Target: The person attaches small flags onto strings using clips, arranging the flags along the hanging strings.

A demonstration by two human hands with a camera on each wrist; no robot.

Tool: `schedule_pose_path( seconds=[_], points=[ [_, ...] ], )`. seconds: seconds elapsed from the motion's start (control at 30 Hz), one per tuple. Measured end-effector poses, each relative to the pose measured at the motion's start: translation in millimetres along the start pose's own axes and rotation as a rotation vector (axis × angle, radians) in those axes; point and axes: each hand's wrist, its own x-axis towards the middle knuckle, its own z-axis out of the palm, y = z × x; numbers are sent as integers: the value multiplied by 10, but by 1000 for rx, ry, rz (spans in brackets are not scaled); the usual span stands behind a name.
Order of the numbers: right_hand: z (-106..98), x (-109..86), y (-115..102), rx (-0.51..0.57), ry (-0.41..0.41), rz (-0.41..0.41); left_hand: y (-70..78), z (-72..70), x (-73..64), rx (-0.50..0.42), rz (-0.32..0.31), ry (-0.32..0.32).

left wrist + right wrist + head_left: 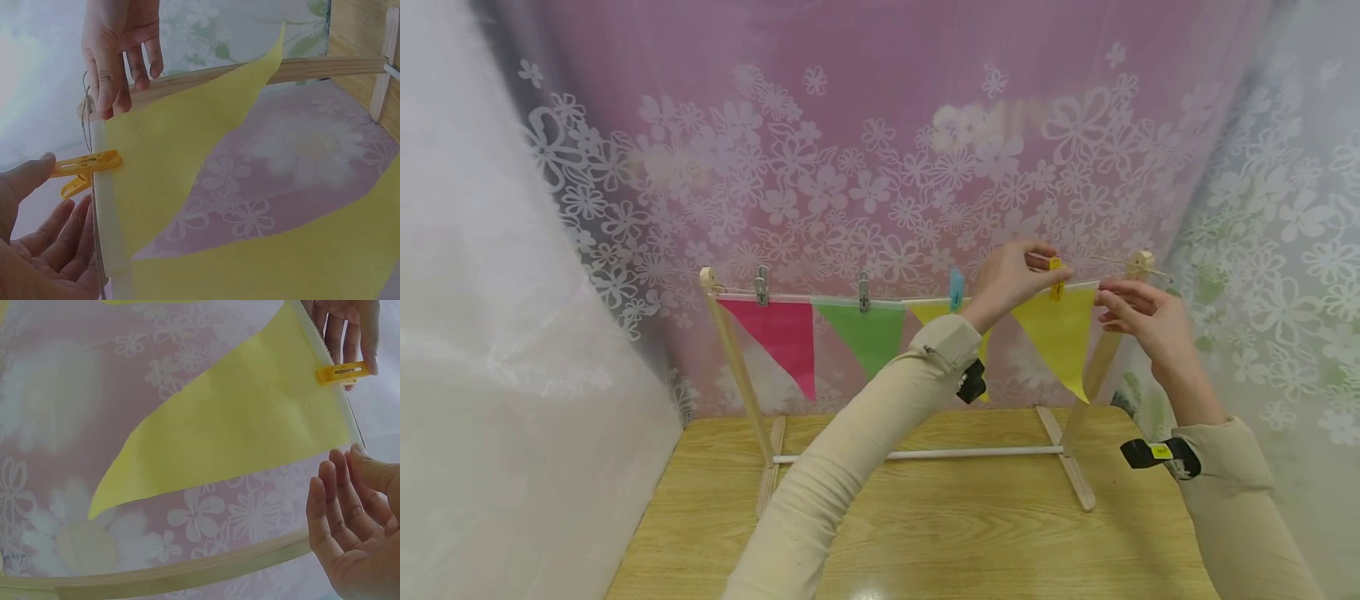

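A string of pennants hangs along a cord on a wooden stand. My left hand [1017,277] is at the top edge of the rightmost yellow pennant [1060,329], thumb and fingers about the handles of a yellow clothespin [87,164]. The clothespin's mouth sits over the pennant's white top band. With thumb and index finger my right hand [359,512] pinches the same pennant's upper right corner, beside the stand's right post [1101,362]. My left forearm partly hides a second yellow pennant [927,312], which a blue clothespin [957,288] holds.
Further left hang a green pennant [867,329] and a pink pennant [786,329], each under a metal clip. The stand's left post [737,375], white crossbar [985,453] and feet are on a wooden table [970,533]. Flowered curtains [880,183] surround it.
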Motion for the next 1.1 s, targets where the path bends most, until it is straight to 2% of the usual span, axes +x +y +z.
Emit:
schedule_pose_path(
  seconds=[0.23, 0.5, 0.67, 0.77, 0.93, 1.03, 1.1],
  points=[
    [4, -11, -12, -23, 40, -49, 0, -32, 17, 18, 4, -8],
    [14, 3, -40, -30, 41, -40, 2, -71, 27, -9, 11, 2],
    [72, 17, -65, -47, 43, -43, -40, -121, 16, -17, 40, 53],
    [106, 9, -74, -25, 40, -64, -74, -166, -22, -25, 110, 135],
    [128, -88, -68, 29, 51, -101, -130, -238, -199, 59, 346, 275],
    [161, -179, -57, 33, 61, -109, -200, -273, -361, 99, 457, 302],
    [191, -246, -43, 29, 58, -106, -262, -282, -470, 107, 481, 298]
  ],
)
